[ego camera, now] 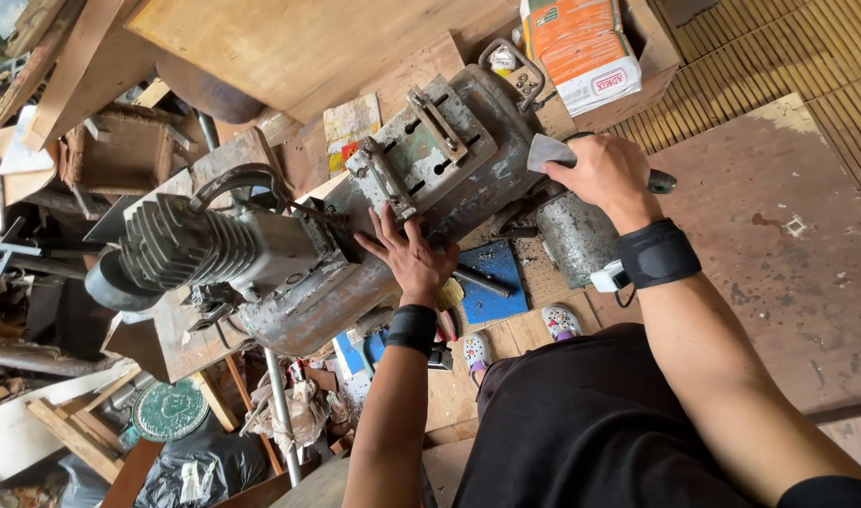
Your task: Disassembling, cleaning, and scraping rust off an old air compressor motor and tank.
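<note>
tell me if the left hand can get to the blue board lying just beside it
Probably yes. The left hand rests flat on the grey machine body, and the blue board lies right next to it, with only a dark metal bar across its top and nothing between them.

A grey, rusty compressor (pixel 355 235) lies on the wooden worktop (pixel 468 395), its tank long and flaking, finned cylinder (pixel 172 243) toward one end, slotted mounting plate (pixel 421 150) on top. A scraper (pixel 548 150) with a pale flat blade touches the tank's end
</note>
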